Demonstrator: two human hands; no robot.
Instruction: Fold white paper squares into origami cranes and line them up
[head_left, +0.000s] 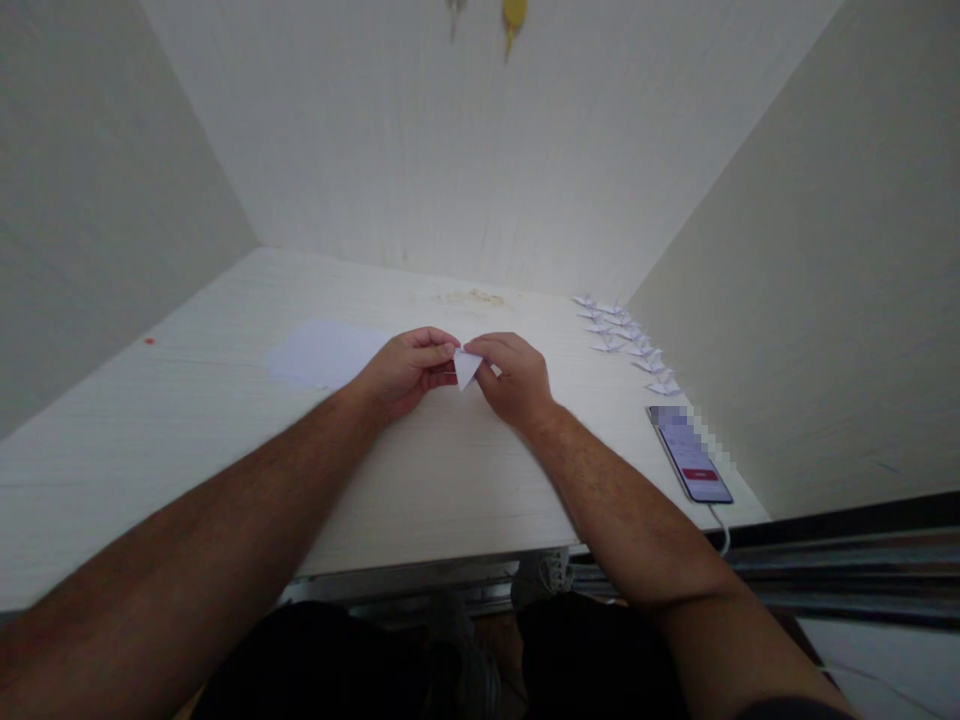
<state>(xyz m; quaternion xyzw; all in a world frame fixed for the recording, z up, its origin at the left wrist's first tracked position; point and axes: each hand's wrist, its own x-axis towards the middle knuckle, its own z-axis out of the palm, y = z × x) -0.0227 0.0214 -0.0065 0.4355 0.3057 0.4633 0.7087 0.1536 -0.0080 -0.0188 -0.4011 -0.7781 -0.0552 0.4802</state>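
Note:
Both hands meet over the middle of a pale wooden desk [187, 430]. Between them is a small folded piece of white paper [465, 367], triangular with its tip pointing down. My left hand [409, 370] pinches its left side with curled fingers. My right hand [514, 378] pinches its right side, knuckles up. The paper is held just above the desk surface.
A stack of white paper sheets [322, 352] lies left of my hands. Several small folded paper figures [626, 340] line the right rear of the desk. A phone [691, 455] with a lit screen and a cable lies at the right front edge. Walls enclose the desk on three sides.

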